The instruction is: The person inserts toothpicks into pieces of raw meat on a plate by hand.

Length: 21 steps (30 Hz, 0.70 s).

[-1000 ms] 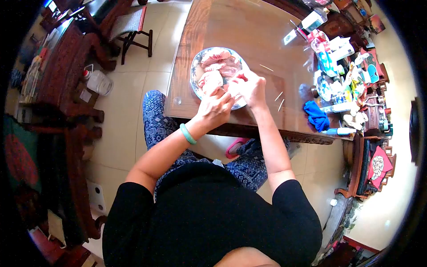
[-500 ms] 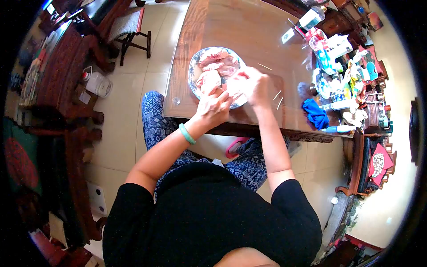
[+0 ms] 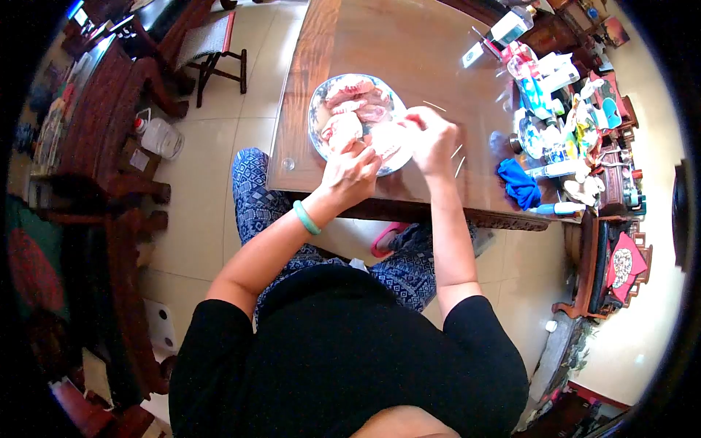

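Note:
A blue-and-white plate (image 3: 316, 121) near the table's front edge bears several pieces of pale pink raw meat (image 3: 371, 112). My left hand (image 3: 349, 174), below a green bangle, is closed on a meat piece (image 3: 342, 133) at the plate's near side. Over the plate's right rim is my right hand (image 3: 434, 140), its fingers pinched together; what they hold, if anything, is too small and bright to make out. Thin pale sticks (image 3: 459, 167) lie on the table right of that hand.
The glass-topped wooden table (image 3: 394, 44) carries a blue cloth (image 3: 518, 184), a clear bottle (image 3: 511, 26) and many packets along its right side. A stool (image 3: 212, 45) and a plastic jug (image 3: 161, 139) stand on the floor to the left.
My right hand has moved to the right, away from my left hand and toward the plate's right edge. My left hand stays closed in nearly the same place.

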Each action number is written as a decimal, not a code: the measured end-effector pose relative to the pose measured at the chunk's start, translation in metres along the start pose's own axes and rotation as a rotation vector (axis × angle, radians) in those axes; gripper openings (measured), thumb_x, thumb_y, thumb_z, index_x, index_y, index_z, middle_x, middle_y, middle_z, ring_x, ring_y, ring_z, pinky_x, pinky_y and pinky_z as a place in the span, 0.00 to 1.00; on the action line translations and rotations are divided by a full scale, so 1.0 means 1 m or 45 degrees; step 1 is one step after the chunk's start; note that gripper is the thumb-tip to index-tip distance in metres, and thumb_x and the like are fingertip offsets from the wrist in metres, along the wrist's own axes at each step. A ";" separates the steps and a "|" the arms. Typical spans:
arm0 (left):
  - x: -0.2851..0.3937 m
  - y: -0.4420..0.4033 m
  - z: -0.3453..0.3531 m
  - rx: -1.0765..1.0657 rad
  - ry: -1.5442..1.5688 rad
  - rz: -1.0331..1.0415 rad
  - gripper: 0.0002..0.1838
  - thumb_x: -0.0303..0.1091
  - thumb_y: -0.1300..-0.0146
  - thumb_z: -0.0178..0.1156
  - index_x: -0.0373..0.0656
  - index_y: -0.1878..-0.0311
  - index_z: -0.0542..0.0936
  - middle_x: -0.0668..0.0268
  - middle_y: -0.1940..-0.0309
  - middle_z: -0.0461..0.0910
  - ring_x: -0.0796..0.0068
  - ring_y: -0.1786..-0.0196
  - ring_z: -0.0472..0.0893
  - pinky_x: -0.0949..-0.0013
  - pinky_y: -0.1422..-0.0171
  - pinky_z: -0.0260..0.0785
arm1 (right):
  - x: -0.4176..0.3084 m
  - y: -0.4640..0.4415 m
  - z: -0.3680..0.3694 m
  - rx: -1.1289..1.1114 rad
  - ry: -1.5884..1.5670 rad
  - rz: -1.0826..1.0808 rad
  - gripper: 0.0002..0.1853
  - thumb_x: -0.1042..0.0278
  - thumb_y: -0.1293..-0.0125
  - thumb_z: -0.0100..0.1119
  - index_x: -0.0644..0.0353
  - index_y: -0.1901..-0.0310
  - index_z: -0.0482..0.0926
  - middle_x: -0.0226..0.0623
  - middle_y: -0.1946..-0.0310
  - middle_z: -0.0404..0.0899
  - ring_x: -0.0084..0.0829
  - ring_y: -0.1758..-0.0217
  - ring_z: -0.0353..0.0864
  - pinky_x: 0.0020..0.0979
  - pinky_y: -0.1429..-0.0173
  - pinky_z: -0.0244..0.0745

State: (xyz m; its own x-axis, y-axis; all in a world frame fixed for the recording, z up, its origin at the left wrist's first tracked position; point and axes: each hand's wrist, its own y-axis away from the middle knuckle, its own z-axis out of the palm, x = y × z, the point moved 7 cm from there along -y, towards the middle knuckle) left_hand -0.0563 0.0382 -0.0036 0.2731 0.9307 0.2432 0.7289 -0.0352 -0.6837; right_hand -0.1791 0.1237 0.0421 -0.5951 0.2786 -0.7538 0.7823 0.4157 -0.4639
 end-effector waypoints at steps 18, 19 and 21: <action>0.000 -0.001 -0.001 0.063 0.005 0.005 0.14 0.26 0.62 0.61 0.42 0.66 0.81 0.64 0.68 0.79 0.66 0.61 0.80 0.62 0.42 0.65 | 0.011 0.022 -0.003 0.015 0.253 -0.186 0.06 0.82 0.46 0.67 0.66 0.66 0.83 0.40 0.75 0.84 0.22 0.73 0.83 0.25 0.68 0.77; -0.001 -0.002 0.001 0.070 0.008 0.009 0.14 0.26 0.62 0.61 0.42 0.66 0.81 0.64 0.68 0.79 0.66 0.61 0.80 0.62 0.42 0.65 | 0.016 0.022 -0.002 -0.008 0.234 -0.143 0.05 0.82 0.46 0.68 0.66 0.66 0.83 0.39 0.74 0.84 0.22 0.73 0.82 0.25 0.68 0.77; -0.003 0.001 0.003 0.025 0.047 0.008 0.05 0.29 0.58 0.58 0.41 0.74 0.80 0.59 0.65 0.79 0.62 0.58 0.79 0.57 0.38 0.64 | 0.009 0.015 -0.013 0.037 0.183 -0.071 0.06 0.81 0.47 0.69 0.66 0.66 0.83 0.39 0.74 0.84 0.23 0.72 0.83 0.27 0.66 0.77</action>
State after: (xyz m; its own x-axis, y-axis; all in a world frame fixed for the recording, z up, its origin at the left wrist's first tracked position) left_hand -0.0587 0.0369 -0.0071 0.3006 0.9166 0.2638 0.7149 -0.0334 -0.6984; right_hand -0.1749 0.1435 0.0348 -0.6564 0.3774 -0.6532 0.7510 0.4091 -0.5183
